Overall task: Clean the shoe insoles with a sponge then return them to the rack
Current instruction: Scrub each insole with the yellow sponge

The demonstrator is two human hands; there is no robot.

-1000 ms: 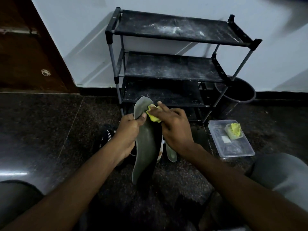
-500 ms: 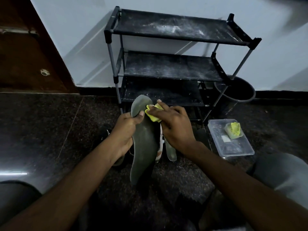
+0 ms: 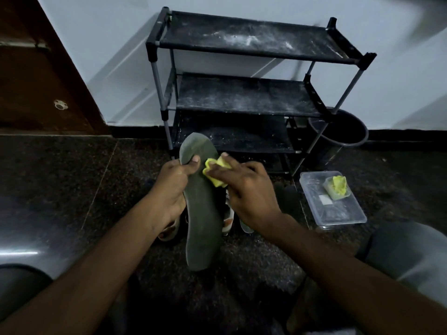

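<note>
Wiping is the step in hand, judging from how things lie. The left hand [image 3: 173, 187] grasps the long grey-green foam shoe insole [image 3: 202, 226] at its left edge, close to the toe part, with the thumb laid over the upper face. The right hand [image 3: 246, 189] holds the small crumpled yellow sponge [image 3: 216, 169] and presses it on the right side of the forefoot, just beside the left thumb.

The insole is held above the dark speckled stone floor [image 3: 72, 189], between both hands. Its long axis runs away from the person: the rounded toe end points up and forward, to the lowest shelf of the black three-shelf metal rack [image 3: 242, 97], and the heel end points back to the person. Most of its length lies below the sponge, so I judge the next strokes should go down along this axis, towards the heel. The right hand is the nearer one for that.

Other insoles or shoes [image 3: 228, 218] lie on the floor behind; I cannot tell them apart. To the right stands a clear plastic box [image 3: 321, 211].
</note>
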